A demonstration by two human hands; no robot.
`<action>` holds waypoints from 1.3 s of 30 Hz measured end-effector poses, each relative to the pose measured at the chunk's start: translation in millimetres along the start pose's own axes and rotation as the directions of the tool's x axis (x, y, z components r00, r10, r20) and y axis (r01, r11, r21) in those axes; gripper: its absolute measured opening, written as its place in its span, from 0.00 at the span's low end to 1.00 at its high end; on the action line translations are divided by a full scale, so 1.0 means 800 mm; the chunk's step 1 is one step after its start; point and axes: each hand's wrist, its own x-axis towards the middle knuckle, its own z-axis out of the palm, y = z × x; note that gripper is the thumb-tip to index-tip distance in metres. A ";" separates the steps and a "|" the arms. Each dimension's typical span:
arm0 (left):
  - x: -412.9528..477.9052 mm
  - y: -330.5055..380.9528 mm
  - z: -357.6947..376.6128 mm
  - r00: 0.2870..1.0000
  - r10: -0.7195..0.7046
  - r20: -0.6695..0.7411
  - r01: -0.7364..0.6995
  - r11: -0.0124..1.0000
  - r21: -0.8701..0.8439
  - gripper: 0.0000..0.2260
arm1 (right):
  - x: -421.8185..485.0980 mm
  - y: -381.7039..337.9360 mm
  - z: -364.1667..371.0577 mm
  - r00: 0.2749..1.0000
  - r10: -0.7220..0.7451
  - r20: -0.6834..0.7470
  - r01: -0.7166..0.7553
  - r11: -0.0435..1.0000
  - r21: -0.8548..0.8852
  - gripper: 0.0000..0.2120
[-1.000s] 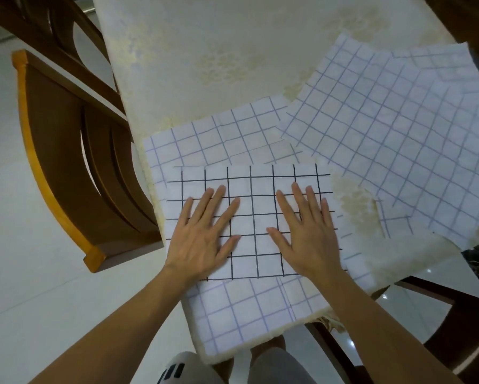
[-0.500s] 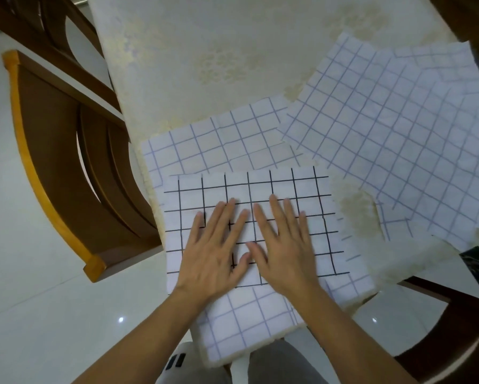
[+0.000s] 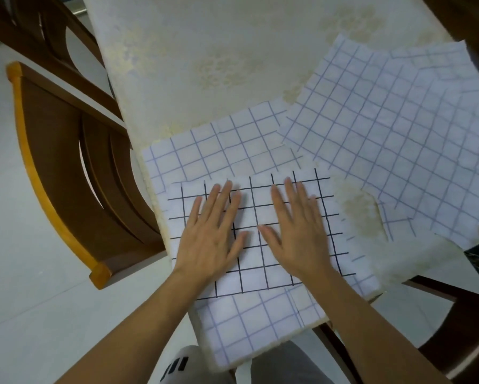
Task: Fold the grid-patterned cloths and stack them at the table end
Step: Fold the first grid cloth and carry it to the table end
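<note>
A folded white cloth with a bold black grid (image 3: 263, 214) lies at the near end of the table, on top of a larger cloth with a pale blue grid (image 3: 227, 151). My left hand (image 3: 213, 236) presses flat on its left half, fingers straight and spread. My right hand (image 3: 296, 234) presses flat on its right half in the same way. A second large pale-blue-grid cloth (image 3: 393, 139) lies spread out and unfolded to the right, overlapping another one behind it.
The table wears a cream patterned tablecloth (image 3: 232, 51). A wooden chair (image 3: 74, 173) stands close to the table's left side. A dark chair (image 3: 460, 314) sits at the lower right. Pale floor tiles lie to the left.
Both hands slid together toward the middle of the black-grid cloth, then moved up and slightly apart, staying flat on it throughout. The cloth stays in place.
</note>
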 end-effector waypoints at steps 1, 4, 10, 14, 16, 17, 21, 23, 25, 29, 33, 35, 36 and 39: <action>0.014 0.002 0.003 1.000 0.017 0.013 -0.017 1.000 0.005 0.31 | 0.012 -0.009 0.005 1.000 -0.015 0.017 0.015 1.000 0.002 0.35; 0.027 -0.014 0.013 0.997 -0.003 0.079 0.002 1.000 0.022 0.31 | 0.024 0.001 0.016 0.998 -0.003 0.064 0.004 1.000 -0.021 0.35; 0.012 -0.047 0.009 0.995 -0.069 0.065 0.071 0.997 -0.031 0.32 | 0.004 0.071 0.006 0.999 0.034 0.038 -0.031 0.997 -0.076 0.37; 0.012 -0.045 0.005 0.993 -0.073 0.092 0.074 0.997 -0.009 0.32 | 0.003 0.069 0.004 0.998 0.051 0.045 -0.048 0.996 -0.075 0.38; 0.013 -0.041 0.000 0.991 -0.074 0.109 0.073 0.997 0.013 0.32 | 0.002 0.068 -0.002 0.997 0.054 0.063 -0.050 0.997 -0.067 0.38; 0.015 -0.038 -0.005 0.991 -0.073 0.114 0.071 0.997 0.021 0.33 | 0.002 0.068 -0.006 0.996 0.055 0.077 -0.050 0.997 -0.062 0.38; 0.045 -0.022 -0.032 0.992 0.094 0.085 -0.100 0.992 0.073 0.34 | -0.006 0.070 -0.033 0.996 0.072 0.057 -0.072 0.997 -0.010 0.35; 0.071 -0.006 -0.044 0.951 0.295 0.095 -0.300 0.953 0.045 0.32 | -0.020 0.075 -0.050 0.989 0.148 0.016 -0.148 0.989 0.031 0.32; 0.099 0.014 -0.046 0.858 0.499 0.120 -0.505 0.862 0.028 0.29 | -0.043 0.080 -0.063 0.961 0.270 -0.064 -0.264 0.961 0.086 0.30; 0.150 0.062 -0.038 0.609 0.790 0.072 -0.789 0.613 -0.043 0.22 | -0.096 0.083 -0.063 0.854 0.451 -0.258 -0.433 0.892 0.128 0.23; 0.188 0.113 -0.029 0.393 0.918 0.061 -0.916 0.396 -0.057 0.17 | -0.122 0.074 -0.046 0.795 0.541 -0.275 -0.537 0.838 0.095 0.16; 0.200 0.132 -0.022 0.323 0.940 0.106 -0.943 0.329 -0.043 0.16 | -0.121 0.067 -0.038 0.773 0.576 -0.266 -0.561 0.816 0.137 0.12; 0.204 0.140 -0.019 0.292 0.948 0.127 -0.954 0.298 -0.034 0.16 | -0.117 0.064 -0.035 0.765 0.593 -0.252 -0.571 0.805 0.159 0.11; 0.215 0.155 -0.013 0.240 0.951 0.196 -0.968 0.249 -0.025 0.16 | -0.103 0.057 -0.026 0.741 0.643 -0.194 -0.604 0.764 0.226 0.12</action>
